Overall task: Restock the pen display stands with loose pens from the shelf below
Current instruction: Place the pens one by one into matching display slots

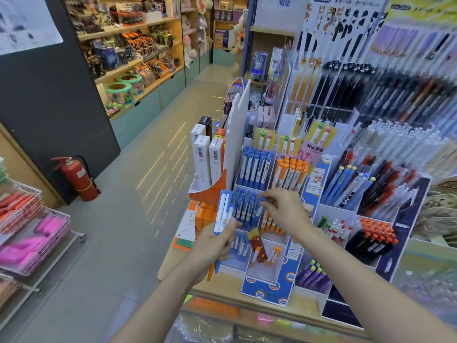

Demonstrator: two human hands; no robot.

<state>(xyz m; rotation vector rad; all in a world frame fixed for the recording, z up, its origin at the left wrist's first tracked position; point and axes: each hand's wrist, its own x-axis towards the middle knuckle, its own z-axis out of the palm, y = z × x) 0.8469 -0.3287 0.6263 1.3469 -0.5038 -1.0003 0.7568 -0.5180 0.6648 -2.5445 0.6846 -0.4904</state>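
**Feeding blue pens into the middle tier of the stand**

The left hand is clenching a bundle of blue pens upright, caps up, just beside the left face of the pen stand. Holding them there is keeping the supply within a short reach of the slot being filled, and the caps-up direction matches the pens already standing in the display, so each one can probably go in without turning.

The right hand is reaching over the stand's middle tier, its grip pinching the cap of one blue pen at the right end of that blue row. This looks like seating a pen into the last gap, or straightening it.

The stand is sitting near the front left corner of the bench. Its lowest tier is holding only a few pens, so that one likely needs filling next. The shelf below is showing blurred packets.
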